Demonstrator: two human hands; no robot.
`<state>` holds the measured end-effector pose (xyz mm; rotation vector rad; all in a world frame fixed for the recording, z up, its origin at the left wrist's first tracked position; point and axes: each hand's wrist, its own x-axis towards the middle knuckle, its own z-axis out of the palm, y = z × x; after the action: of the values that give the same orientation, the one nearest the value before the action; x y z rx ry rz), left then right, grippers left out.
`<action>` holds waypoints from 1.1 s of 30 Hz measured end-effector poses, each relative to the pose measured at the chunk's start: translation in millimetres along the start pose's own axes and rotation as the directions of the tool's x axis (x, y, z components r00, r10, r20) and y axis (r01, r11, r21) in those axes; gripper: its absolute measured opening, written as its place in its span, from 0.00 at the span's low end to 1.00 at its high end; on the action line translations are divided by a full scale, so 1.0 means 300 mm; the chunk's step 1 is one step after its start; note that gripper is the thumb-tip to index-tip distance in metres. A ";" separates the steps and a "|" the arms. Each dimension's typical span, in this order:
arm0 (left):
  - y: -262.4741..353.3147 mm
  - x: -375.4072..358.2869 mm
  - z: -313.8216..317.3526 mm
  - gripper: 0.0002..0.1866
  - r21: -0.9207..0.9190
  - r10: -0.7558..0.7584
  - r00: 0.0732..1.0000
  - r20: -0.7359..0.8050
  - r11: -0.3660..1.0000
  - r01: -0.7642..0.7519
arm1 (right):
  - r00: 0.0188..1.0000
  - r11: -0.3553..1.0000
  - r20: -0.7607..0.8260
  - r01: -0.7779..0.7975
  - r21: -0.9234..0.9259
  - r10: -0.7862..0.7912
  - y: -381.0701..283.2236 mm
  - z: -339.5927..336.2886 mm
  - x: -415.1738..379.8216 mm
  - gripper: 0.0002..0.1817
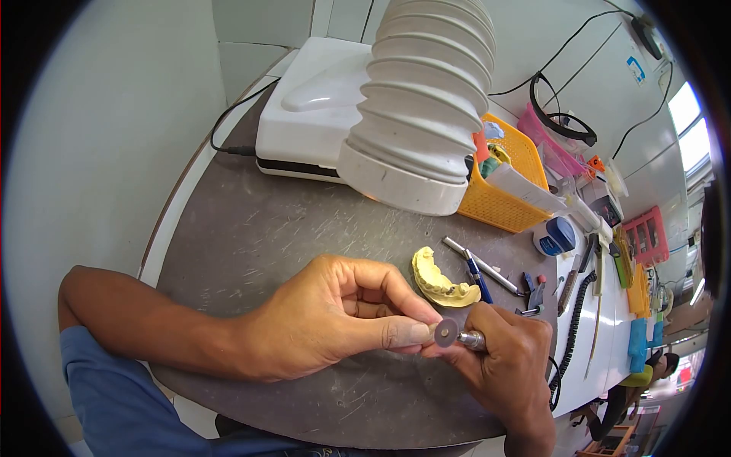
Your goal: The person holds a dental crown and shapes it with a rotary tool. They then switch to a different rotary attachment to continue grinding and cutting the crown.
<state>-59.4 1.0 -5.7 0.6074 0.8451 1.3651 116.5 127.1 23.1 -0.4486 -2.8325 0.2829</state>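
Note:
My right hand (pixel 502 358) is wrapped round a rotary handpiece (pixel 474 340), its metal nose pointing left. A grey-purple cutting disc (pixel 447 333) sits on the tip of the handpiece. Thumb and index finger of my left hand (pixel 350 324) are pinched together right beside the disc; whatever lies between them is too small and covered to name. The fingertips of both hands are close together or touching. Just beyond them a yellow dental cast (pixel 442 282) of a tooth arch rests on the table, close to a blue pen (pixel 478 276) and a silver pen-like tool (pixel 499 279).
A ribbed white suction hose (pixel 426 99) hangs over the grey tabletop (pixel 251 236), with a white machine (pixel 312 107) behind. At right stand a yellow basket (pixel 502 202), a blue-lidded jar (pixel 556 236) and a coiled black cord (pixel 575 327). Another person (pixel 636 385) is far right.

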 end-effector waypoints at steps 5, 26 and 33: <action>-0.002 0.000 -0.001 0.06 0.006 -0.001 1.000 -0.001 1.000 0.001 | 1.000 1.000 0.018 -0.015 0.006 0.014 -0.003 -0.004 0.001 0.27; -0.003 0.006 0.001 0.07 -0.025 0.023 1.000 0.011 0.999 -0.022 | 0.997 0.998 -0.053 -0.051 0.032 0.052 -0.007 -0.001 -0.002 0.25; -0.005 0.005 -0.001 0.07 -0.008 0.025 1.000 0.009 1.000 -0.024 | 0.997 0.998 -0.050 -0.056 0.023 0.057 -0.010 -0.002 -0.003 0.26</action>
<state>-58.6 2.3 -7.3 0.6190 0.8273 1.3864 116.5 124.1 24.2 -0.5246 -2.7680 0.3089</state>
